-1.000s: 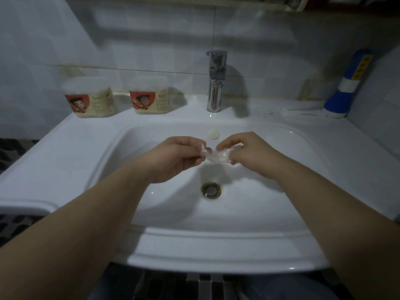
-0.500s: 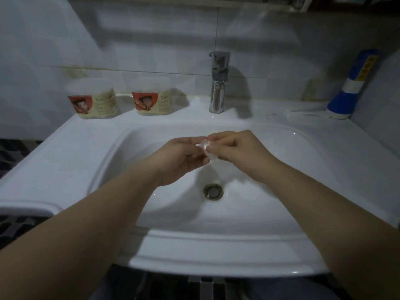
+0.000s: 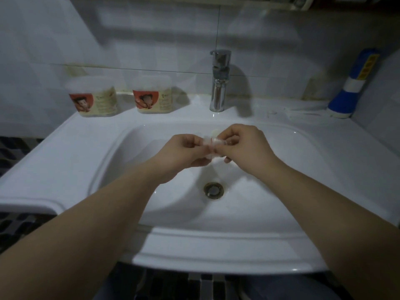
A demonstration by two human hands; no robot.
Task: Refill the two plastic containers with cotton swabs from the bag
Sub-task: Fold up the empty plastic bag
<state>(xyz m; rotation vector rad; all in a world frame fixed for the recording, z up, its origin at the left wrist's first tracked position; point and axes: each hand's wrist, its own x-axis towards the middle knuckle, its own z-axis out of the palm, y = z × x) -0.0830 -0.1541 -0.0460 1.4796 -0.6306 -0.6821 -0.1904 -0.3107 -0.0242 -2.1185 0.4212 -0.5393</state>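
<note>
Pinching a crumpled clear plastic bag (image 3: 213, 147), left hand (image 3: 186, 151) and right hand (image 3: 244, 146) meet above the glossy sink (image 3: 249, 213).

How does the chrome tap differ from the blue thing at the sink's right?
The tap is shiny chrome; the blue thing, seemingly a flashlight, is blue with a white band and yellow label. The tap stands upright behind the basin; the blue thing leans at the right wall. Both rest on the sink ledge.
</note>
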